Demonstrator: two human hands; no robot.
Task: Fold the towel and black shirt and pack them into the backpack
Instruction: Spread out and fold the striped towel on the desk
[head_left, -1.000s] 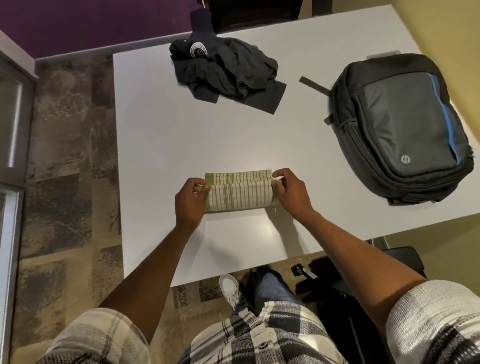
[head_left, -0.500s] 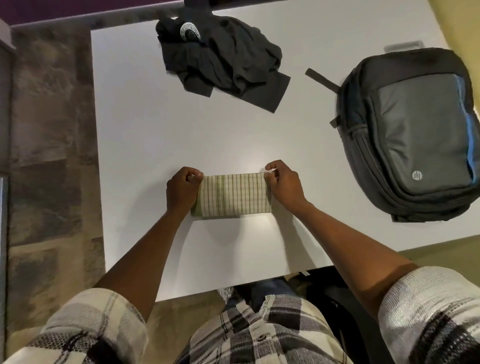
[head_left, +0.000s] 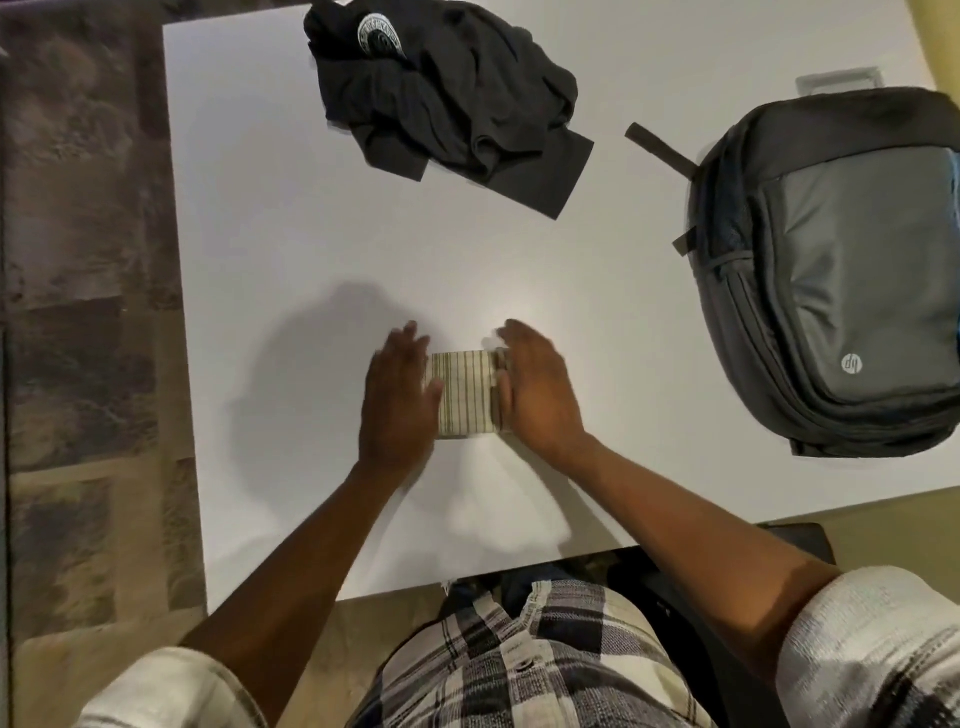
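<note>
Head view: folded towel (head_left: 466, 393) between flat left hand (head_left: 399, 402) and right hand (head_left: 537, 389) (both pressing, gripping nothing); backpack (head_left: 841, 270) lies beyond right hand.

hands 2: left hand (head_left: 399, 397), right hand (head_left: 537, 392) | towel (head_left: 466, 393) 1 | black shirt (head_left: 447, 101) 1 | backpack (head_left: 841, 270) 1 | table (head_left: 291, 249) 1

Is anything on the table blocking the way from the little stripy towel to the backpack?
Nothing visible: bare white table lies between the folded striped towel and the grey-black backpack. The crumpled black shirt sits off that path.
</note>
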